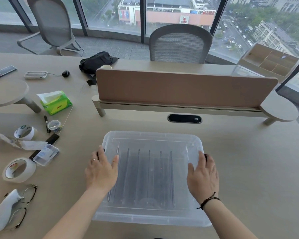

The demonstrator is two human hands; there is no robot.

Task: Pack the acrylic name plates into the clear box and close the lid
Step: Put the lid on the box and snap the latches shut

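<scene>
Here, a clear rectangular plastic box (152,178) sits on the pale beige desk (248,161) directly in front of the person, with its translucent lid (152,140) laid over the top. Through the lid, a row of thin clear acrylic name plates (149,175) shows inside the box, standing on edge side by side, their dark edges running front to back.

Both hands rest flat on the lid, fingers spread and pinching nothing. The left hand (101,171), with a ring on one finger, lies over the lid's left edge, its fingertips near the left side latch. The right hand (203,175), with a dark cord bracelet (208,200) at the wrist, lies over the right edge, fingertips near the right side latch. The plates lie between the two hands, under the lid.

Well to the left on the desk lie two rolls of white tape (19,169), a small clear plastic case (46,154), a green tissue pack (56,102) and a pair of dark-rimmed glasses (22,206). A tan divider panel (185,87) stands behind the box.
</scene>
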